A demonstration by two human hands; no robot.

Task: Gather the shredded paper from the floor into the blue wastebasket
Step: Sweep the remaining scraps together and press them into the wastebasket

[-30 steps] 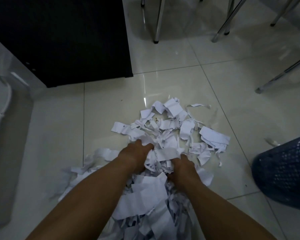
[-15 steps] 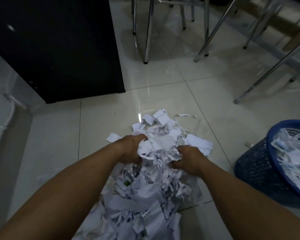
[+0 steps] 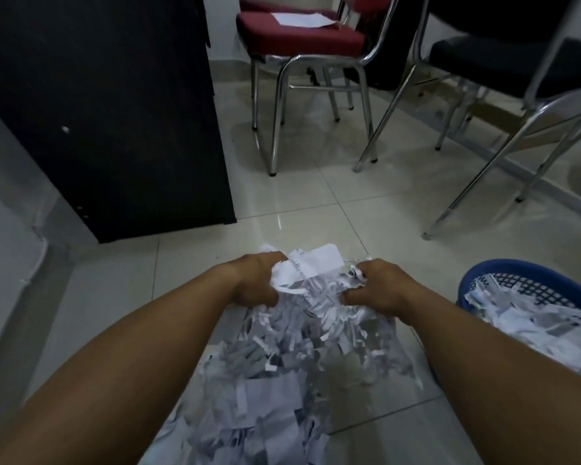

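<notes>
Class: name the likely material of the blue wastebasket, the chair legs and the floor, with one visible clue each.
Blue wastebasket: probably moulded plastic, fairly matte, with an open lattice wall.
Chair legs: likely chromed metal tube, showing mirror-bright highlights.
Floor: seemingly glazed ceramic tile, with glossy reflections and straight grout lines.

Head view, forward and downward

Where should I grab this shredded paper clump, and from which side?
Cup its two opposite flanks, left hand and right hand squeezing inward: the shredded paper is loose strips trailing below, so a one-sided pinch would likely shed them.
</notes>
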